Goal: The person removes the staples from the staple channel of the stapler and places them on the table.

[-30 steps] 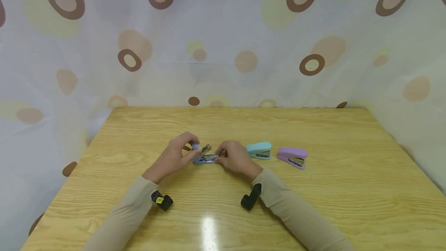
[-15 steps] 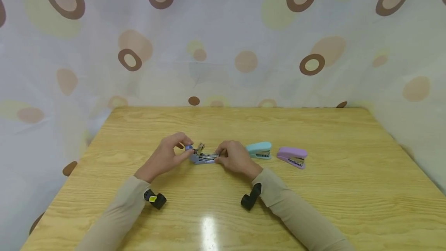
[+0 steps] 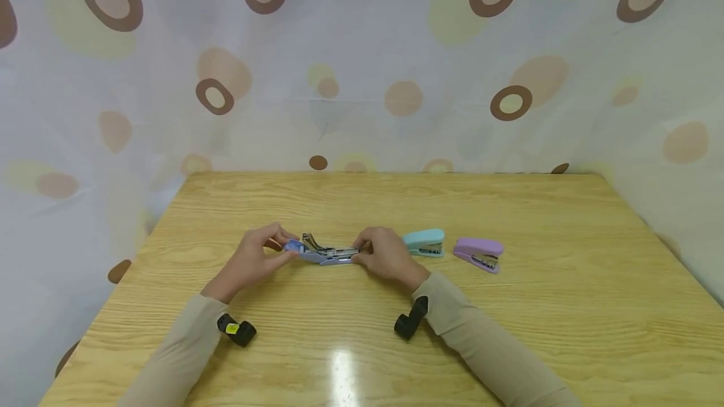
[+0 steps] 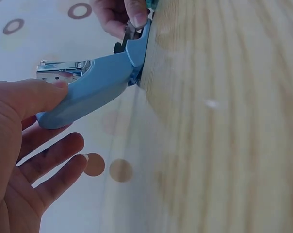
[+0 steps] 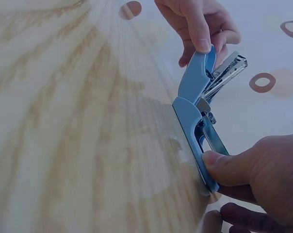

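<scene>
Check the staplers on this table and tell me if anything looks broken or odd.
Only the blue stapler stands out: its top, in the left hand, is swung wide open from the base, in the right hand, while the turquoise stapler and purple stapler sit closed. It looks deliberate; no damage or spill shows.
</scene>
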`<state>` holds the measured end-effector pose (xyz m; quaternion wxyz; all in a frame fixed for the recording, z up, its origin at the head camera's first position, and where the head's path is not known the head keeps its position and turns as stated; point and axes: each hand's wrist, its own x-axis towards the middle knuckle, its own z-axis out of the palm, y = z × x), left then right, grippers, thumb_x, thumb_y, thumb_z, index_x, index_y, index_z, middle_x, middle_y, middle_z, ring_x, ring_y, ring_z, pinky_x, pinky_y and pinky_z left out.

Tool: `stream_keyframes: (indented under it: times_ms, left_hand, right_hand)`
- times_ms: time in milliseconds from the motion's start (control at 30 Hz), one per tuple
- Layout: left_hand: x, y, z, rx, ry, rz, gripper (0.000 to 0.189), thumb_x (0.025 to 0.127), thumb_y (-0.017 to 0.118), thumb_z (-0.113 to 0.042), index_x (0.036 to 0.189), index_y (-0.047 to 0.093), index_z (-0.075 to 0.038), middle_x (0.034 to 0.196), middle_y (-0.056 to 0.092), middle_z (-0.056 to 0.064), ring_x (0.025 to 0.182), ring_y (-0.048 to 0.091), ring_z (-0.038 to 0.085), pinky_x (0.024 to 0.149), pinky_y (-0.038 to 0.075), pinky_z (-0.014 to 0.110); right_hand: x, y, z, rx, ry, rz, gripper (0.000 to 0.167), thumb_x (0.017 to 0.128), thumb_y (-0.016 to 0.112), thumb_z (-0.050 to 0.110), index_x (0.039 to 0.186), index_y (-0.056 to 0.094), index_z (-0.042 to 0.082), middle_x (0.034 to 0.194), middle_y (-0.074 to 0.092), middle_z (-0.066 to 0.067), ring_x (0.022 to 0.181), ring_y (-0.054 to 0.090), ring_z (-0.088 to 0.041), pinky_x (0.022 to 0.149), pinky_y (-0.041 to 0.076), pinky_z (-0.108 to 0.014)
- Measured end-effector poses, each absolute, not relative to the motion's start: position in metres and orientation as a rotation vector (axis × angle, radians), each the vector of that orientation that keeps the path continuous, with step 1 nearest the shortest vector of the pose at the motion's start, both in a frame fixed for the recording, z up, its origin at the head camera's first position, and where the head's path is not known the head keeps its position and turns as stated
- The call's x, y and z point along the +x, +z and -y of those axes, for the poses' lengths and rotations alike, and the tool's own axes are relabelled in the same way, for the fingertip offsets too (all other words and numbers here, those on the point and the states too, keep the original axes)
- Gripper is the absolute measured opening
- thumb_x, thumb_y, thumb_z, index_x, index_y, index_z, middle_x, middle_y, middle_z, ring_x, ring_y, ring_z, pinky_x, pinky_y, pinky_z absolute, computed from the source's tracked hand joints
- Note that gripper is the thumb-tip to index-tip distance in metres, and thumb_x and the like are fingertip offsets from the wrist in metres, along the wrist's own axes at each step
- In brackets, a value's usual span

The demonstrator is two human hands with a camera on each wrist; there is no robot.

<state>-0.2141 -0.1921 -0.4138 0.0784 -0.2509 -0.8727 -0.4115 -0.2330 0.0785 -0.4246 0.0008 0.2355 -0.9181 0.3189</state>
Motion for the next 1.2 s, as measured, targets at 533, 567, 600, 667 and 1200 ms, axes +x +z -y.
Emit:
stream_keyframes:
  times_ms: [533,567,600,667,1200]
  left_hand:
    - [-0.217,-0.408,0.193,-0.785,-1.140,2.703,0.019,0.084,0.073,-0.008,0.095,0.058,-0.011,0.098,0.069,0.003,0.087,0.064,0.018,0.078,0.054,0.037]
    - [-0.217,-0.407,0.193,-0.793,-1.139,2.711,0.020,0.085,0.073,-0.008,0.096,0.057,-0.011,0.098,0.069,0.003,0.087,0.064,0.018,0.078,0.054,0.038]
    - [-0.217,-0.406,0.192,-0.799,-1.135,2.721,0.020,0.085,0.072,-0.007,0.098,0.057,-0.011,0.097,0.068,0.002,0.088,0.064,0.018,0.078,0.054,0.038]
    - [-0.218,-0.404,0.191,-0.815,-1.134,2.730,0.021,0.085,0.071,-0.006,0.101,0.057,-0.010,0.097,0.067,0.002,0.089,0.064,0.019,0.078,0.054,0.039]
    - [-0.219,-0.404,0.189,-0.838,-1.152,2.726,0.020,0.087,0.068,-0.004,0.103,0.057,-0.007,0.098,0.069,0.006,0.086,0.064,0.018,0.076,0.055,0.035]
  right_hand:
    - [-0.232,-0.424,-0.079,0.772,1.008,2.864,0.011,0.082,0.077,0.016,0.091,0.074,0.012,0.093,0.070,-0.003,0.069,0.056,-0.007,0.066,0.049,-0.026]
    - [-0.233,-0.424,-0.080,0.779,1.011,2.860,0.011,0.082,0.077,0.016,0.091,0.074,0.011,0.093,0.070,-0.003,0.069,0.056,-0.008,0.066,0.049,-0.026]
    - [-0.233,-0.424,-0.080,0.787,1.013,2.856,0.011,0.082,0.077,0.016,0.091,0.073,0.011,0.093,0.070,-0.003,0.069,0.056,-0.008,0.066,0.049,-0.026]
    - [-0.233,-0.424,-0.080,0.809,1.012,2.851,0.012,0.082,0.077,0.016,0.093,0.073,0.011,0.094,0.070,-0.003,0.070,0.057,-0.008,0.066,0.049,-0.026]
    - [-0.253,-0.423,-0.083,1.352,0.951,2.804,0.019,0.088,0.067,0.003,0.102,0.066,0.016,0.096,0.060,0.000,0.064,0.047,-0.008,0.066,0.045,-0.023]
